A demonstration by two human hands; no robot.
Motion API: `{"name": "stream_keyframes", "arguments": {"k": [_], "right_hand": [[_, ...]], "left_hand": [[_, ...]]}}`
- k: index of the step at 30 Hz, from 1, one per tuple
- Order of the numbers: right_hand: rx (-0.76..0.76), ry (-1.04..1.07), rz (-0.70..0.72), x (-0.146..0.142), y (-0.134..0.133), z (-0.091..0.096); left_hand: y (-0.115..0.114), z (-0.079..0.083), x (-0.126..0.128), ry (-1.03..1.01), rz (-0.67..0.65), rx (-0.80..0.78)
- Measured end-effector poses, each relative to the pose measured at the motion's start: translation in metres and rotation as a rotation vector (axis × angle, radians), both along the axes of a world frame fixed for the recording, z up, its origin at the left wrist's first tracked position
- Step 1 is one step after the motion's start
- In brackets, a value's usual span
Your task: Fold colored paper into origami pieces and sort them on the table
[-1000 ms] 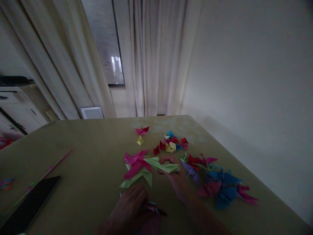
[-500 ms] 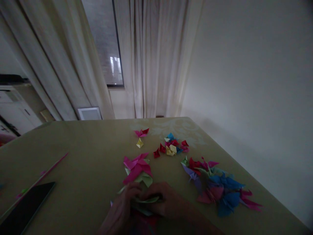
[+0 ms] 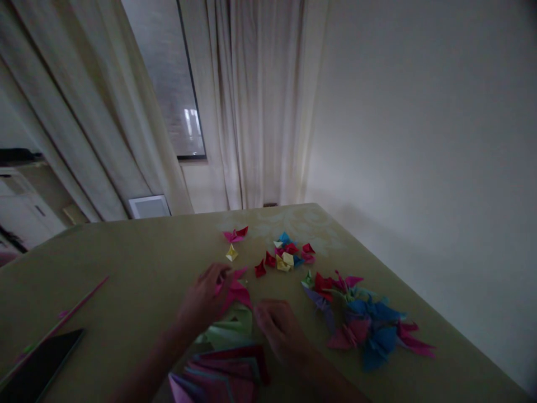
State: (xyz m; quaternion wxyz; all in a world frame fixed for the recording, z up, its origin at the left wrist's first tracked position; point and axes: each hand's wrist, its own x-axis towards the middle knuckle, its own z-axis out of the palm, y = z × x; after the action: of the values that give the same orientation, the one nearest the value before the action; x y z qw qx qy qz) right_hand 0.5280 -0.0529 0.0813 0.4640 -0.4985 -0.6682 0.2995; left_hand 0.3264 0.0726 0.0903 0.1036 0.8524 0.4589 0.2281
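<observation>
My left hand [image 3: 206, 295] reaches over the left side of a pink folded-paper pinwheel [image 3: 237, 291], its fingers curled onto the paper and hiding part of it. My right hand [image 3: 279, 330] is closed, fingers curled in, just right of a pale green folded paper [image 3: 230, 331]; I see nothing in it. The green paper lies between my hands, below the pinwheel. Nearest me is a fanned stack of pink, purple and red paper sheets [image 3: 222, 376].
Small folded paper pieces [image 3: 285, 261] in red, yellow and blue lie farther back. A pile of paper cranes [image 3: 369, 322] sits at right. At left are a black phone [image 3: 42, 366] and a thin pink stick [image 3: 79, 302]. A wall [image 3: 419, 168] borders the table's right side.
Both hands were together on the green folded paper; now they are apart and it lies on the table. My left hand has moved forward to the pinwheel. The paper stack is uncovered.
</observation>
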Motion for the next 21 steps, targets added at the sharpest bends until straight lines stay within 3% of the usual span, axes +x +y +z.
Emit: {"name": "stream_keyframes", "arguments": {"k": [4, 7, 11, 17, 19, 21], "right_hand": [[0.025, -0.093, -0.040, 0.002, 0.005, -0.010], [0.018, -0.194, -0.074, 0.003, 0.008, -0.016], [0.047, -0.190, -0.153, 0.003, 0.012, -0.019], [0.044, -0.144, -0.191, -0.003, 0.013, -0.020], [0.036, -0.160, -0.205, 0.000, 0.014, -0.020], [0.044, -0.180, -0.245, 0.005, 0.015, -0.018]], "left_hand": [[0.080, -0.004, 0.042, 0.113, 0.119, -0.026], [0.106, -0.012, 0.060, 0.180, 0.136, -0.075], [0.107, -0.006, 0.083, 0.212, 0.062, -0.047], [0.075, 0.011, 0.150, 0.166, -0.201, 0.070], [0.077, 0.013, 0.162, 0.150, -0.199, 0.086], [0.091, 0.016, 0.160, 0.135, -0.080, 0.094]]}}
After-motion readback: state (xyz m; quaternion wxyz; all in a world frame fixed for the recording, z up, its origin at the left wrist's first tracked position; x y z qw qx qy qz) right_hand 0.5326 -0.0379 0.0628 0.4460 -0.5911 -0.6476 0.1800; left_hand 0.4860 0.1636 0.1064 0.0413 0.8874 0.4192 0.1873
